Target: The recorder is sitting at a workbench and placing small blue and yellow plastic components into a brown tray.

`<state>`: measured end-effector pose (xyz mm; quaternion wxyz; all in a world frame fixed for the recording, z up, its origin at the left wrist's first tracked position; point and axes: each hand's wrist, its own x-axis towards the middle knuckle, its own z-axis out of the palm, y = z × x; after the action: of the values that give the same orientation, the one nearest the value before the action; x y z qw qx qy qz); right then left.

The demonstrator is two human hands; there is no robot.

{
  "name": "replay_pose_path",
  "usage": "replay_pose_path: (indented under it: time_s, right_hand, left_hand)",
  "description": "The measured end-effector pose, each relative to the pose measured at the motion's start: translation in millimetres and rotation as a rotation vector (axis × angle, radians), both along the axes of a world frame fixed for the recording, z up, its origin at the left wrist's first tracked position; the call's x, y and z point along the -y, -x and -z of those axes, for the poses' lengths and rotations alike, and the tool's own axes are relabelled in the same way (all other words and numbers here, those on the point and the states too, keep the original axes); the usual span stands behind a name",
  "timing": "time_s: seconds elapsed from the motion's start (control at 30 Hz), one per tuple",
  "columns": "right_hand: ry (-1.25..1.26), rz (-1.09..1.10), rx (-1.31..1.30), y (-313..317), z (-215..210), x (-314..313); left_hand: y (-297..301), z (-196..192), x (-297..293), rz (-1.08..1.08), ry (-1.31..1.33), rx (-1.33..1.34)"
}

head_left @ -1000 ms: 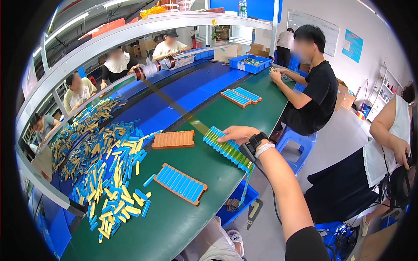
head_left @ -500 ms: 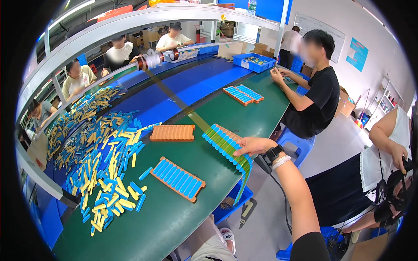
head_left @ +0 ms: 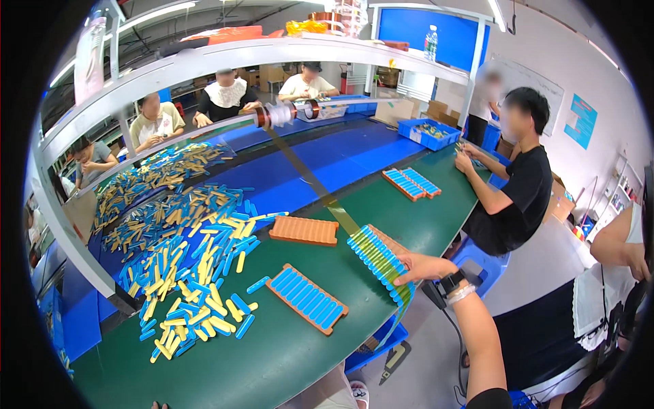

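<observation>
My right hand point(head_left: 421, 268) grips the near end of an orange-brown grooved tray point(head_left: 387, 240). Its thumb lies over the row of blue strips point(head_left: 376, 259) in the tray; the other fingers are mostly hidden. Yellowish clear tape point(head_left: 300, 167) covers the row and stretches back to a roll on the bar. The taped strips hang past the table edge. At the lower left edge only fingertips of my left hand point(head_left: 159, 406) show. A second grooved tray point(head_left: 306, 300), filled with blue strips, lies to the left. Behind it an orange-brown grooved tray point(head_left: 304, 231) holds no strips.
A large heap of loose blue and yellow strips point(head_left: 197, 273) covers the left of the green table point(head_left: 238, 368). Two filled trays point(head_left: 412, 184) and a blue bin point(head_left: 429, 134) stand farther back. A metal frame point(head_left: 88, 238) arches overhead. Several people sit or stand around.
The head view has shifted, so the scene sits more to the right and lower. My right hand stays on the taped tray. Fingertips of my left hand have appeared at the lower edge.
</observation>
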<state>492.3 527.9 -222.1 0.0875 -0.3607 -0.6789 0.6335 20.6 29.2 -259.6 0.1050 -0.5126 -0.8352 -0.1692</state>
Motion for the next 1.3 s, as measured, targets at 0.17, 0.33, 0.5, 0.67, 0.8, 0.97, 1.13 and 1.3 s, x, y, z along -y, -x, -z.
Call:
replay_pose_path:
  time_s: [0.17,0.33,0.5,0.67,0.8,0.97,1.13,1.3]
  right_hand:
    - [-0.042,-0.006,-0.038,-4,11,-1]
    - [0.159,0.084,-0.165,8,8,-11]
    - [0.196,0.152,-0.077,50,-16,-7]
    - [0.184,0.088,-0.117,54,-8,-7]
    - [0.143,0.095,-0.202,42,-8,0]
    - [0.092,0.173,-0.361,50,-1,10]
    - [0.181,0.232,-0.274,50,8,4]
    - [0.189,0.202,-0.255,48,7,8]
  left_hand:
    - [2,3,1,0.003,-0.009,0.0]
    - [7,5,5,0.012,0.003,0.007]
    - [-1,1,-1,-0.024,-0.024,0.042]
    - [-33,3,-63,0.058,-0.268,0.457]
    - [-120,-21,-186,0.551,-0.1,1.125]
    - [-234,-43,-378,0.387,-0.045,1.723]
    - [-275,-15,-485,0.373,-0.358,2.009]
    - [-277,-6,-478,0.358,-0.402,1.983]
